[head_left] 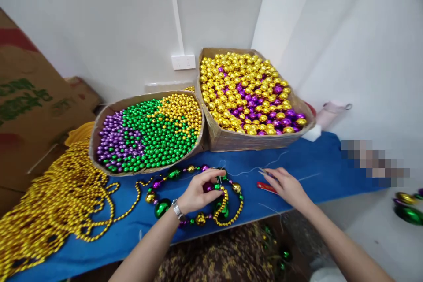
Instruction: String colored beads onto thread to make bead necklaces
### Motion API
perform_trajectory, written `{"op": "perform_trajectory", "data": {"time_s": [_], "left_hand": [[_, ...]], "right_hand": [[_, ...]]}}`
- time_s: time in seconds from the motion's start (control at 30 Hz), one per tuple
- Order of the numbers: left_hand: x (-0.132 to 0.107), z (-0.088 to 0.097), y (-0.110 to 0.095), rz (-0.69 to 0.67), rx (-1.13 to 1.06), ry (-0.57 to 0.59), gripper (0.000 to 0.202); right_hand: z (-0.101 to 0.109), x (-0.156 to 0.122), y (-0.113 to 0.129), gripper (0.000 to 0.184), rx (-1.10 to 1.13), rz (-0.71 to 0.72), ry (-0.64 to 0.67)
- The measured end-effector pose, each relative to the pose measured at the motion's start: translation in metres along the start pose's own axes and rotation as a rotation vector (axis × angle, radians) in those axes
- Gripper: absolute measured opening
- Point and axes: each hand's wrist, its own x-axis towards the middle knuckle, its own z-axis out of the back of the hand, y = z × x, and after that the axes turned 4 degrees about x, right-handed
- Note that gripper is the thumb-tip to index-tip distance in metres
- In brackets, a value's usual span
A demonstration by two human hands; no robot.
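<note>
My left hand point(202, 190), with a metal watch point(177, 209) on the wrist, curls its fingers around part of a bead garland point(163, 208) of green, purple and gold beads. White thread shows between its thumb and index finger. A loop of small gold beads point(237, 217) hangs by that hand, over the blue cloth. My right hand point(287, 185) is closed on a small pointed tool point(262, 170); its kind is mostly hidden by the fingers. Just under those fingers lies a red object point(266, 188). Loose thread point(254, 171) runs across the cloth between my hands.
An open box point(132, 172) of small purple, green and gold beads stands behind my left hand. Beside it, a taller box point(254, 142) holds larger gold and purple balls. Gold bead strands point(56, 202) are heaped at left. The blue table's front edge point(238, 228) is close.
</note>
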Motion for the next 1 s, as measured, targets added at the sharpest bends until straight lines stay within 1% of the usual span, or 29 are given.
{"op": "perform_trajectory", "data": {"time_s": [0.07,0.13,0.2,0.27,0.37,0.47,0.57,0.7,0.77,0.87,1.0], "left_hand": [[-0.001,-0.001,0.003,0.01,0.017,-0.013,0.046],[-0.001,-0.001,0.005,0.022,0.018,-0.014,0.048],[0.0,-0.002,0.005,0.032,0.0,-0.004,0.049],[0.001,-0.003,0.005,0.043,-0.023,0.005,0.05],[0.003,-0.004,0.005,0.058,-0.065,0.008,0.052],[0.004,-0.004,0.005,0.071,-0.118,0.01,0.055],[0.005,-0.004,0.004,0.06,-0.185,0.025,0.057],[0.006,-0.003,0.002,0.052,-0.267,0.052,0.059],[0.006,-0.003,0.002,0.054,-0.297,0.061,0.06],[0.006,-0.003,0.003,0.049,-0.334,0.082,0.063],[0.006,-0.003,0.004,0.043,-0.354,0.085,0.065]], "right_hand": [[0.0,-0.007,-0.035,0.042,-0.107,-0.11,-0.059],[0.0,-0.014,-0.054,0.041,-0.179,-0.162,-0.085],[-0.003,-0.019,-0.059,0.039,-0.205,-0.147,-0.079],[-0.008,-0.02,-0.053,0.037,-0.193,-0.085,-0.042],[-0.016,-0.018,-0.035,0.031,-0.137,0.021,0.04],[-0.018,-0.012,-0.009,0.028,-0.059,0.093,0.084],[-0.008,-0.003,0.029,0.029,0.056,0.176,0.124],[0.014,0.014,0.086,0.024,0.223,0.336,0.258],[0.019,0.025,0.106,0.024,0.243,0.405,0.289],[0.016,0.038,0.123,0.028,0.2,0.444,0.262],[0.006,0.047,0.128,0.029,0.141,0.508,0.224]]}}
